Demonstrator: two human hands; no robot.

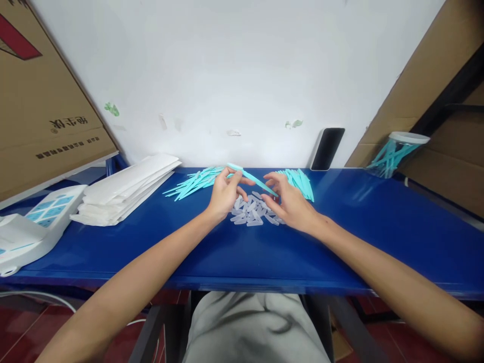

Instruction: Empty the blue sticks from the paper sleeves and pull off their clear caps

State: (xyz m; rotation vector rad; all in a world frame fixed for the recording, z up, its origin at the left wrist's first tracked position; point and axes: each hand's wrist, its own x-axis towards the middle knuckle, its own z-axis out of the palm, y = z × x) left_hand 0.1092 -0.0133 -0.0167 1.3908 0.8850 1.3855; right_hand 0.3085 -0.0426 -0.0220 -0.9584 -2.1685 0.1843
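A slim turquoise plastic stick (257, 181), shaped like an eyebrow razor, slants down from left to right between my hands. My left hand (226, 191) pinches its upper part between thumb and fingers. Around its lower tip curl the fingers and thumb of my right hand (289, 204); the exact contact there is partly hidden. Just below both hands lies a loose heap of small translucent plastic caps (251, 212). Behind my left hand spreads a pile of similar turquoise sticks (194, 182), and a second pile of turquoise sticks (301, 182) lies behind my right hand.
On the blue table (227, 257), a stack of white paper bags (124, 189) and a white device with blue labels (45, 217) stand left. A phone (328, 148) leans on the wall. A clear jar (393, 156) of turquoise sticks stands right. Cardboard (45, 101) flanks the table.
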